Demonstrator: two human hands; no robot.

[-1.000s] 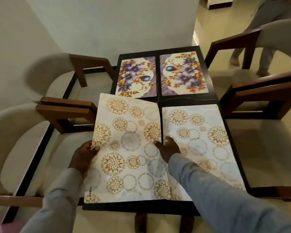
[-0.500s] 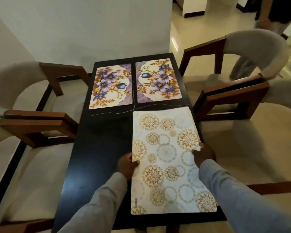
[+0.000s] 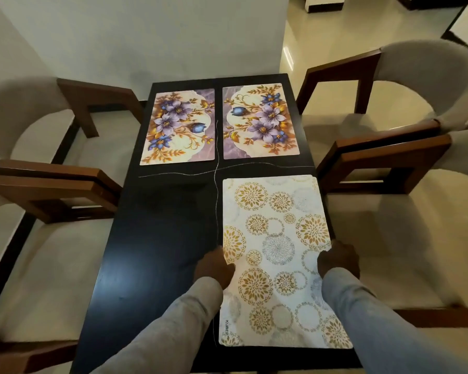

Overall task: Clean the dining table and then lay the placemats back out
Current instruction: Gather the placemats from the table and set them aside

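Note:
A white placemat with gold circles lies on the near right quarter of the black dining table. My left hand grips its left edge and my right hand grips its right edge. Two purple floral placemats, one on the left and one on the right, lie side by side on the table's far half. The near left quarter shows bare black tabletop. Thin pale lines cross the tabletop and split it into quarters.
Cushioned wooden armchairs flank the table: two on the left and two on the right. A white wall stands right behind the table's far end. Tiled floor opens at the back right.
Both hands carried the gold placemat from the near left quarter over to the near right, onto the second gold mat lying there. The near left quarter is now bare.

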